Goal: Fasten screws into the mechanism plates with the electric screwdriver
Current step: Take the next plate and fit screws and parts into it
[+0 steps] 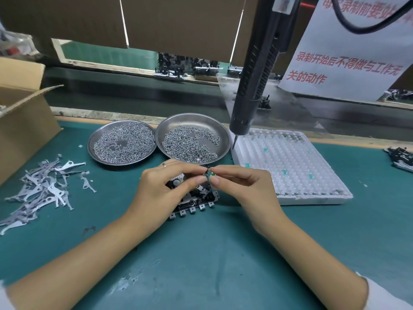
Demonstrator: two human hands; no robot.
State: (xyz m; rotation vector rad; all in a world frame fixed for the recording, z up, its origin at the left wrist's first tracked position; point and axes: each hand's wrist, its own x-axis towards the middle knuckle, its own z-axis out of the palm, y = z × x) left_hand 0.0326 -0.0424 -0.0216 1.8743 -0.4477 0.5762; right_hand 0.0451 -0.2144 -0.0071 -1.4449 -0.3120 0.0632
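1. The left hand (166,189) rests over the mechanism plate (192,199), fingers curled, thumb and forefinger pinching at the small green part (211,174). The plate lies flat on the green desk (201,253), mostly under this hand, with only its tabbed front edge showing.
2. The right hand (241,186) meets the left just above the plate's far corner, its thumb and forefinger also pinched on the small green part. I cannot tell whether the part is already seated or held clear of the plate.
3. Risk, as I judge it: the part is tiny and shared between two pinches, so it may slip and drop into the mechanism or onto the desk if either hand lets go early.
4. Neither hand holds a screw. The right steel dish of screws (194,139) sits just beyond the fingertips, touching the left steel dish of screws (121,143); a careless reach may scatter screws or pick up the wrong type.
5. The electric screwdriver (254,77) hangs untouched above the dish rim and the white tray (297,175), well apart from both hands. Letting go of the plate to take it could shift the part out of line.
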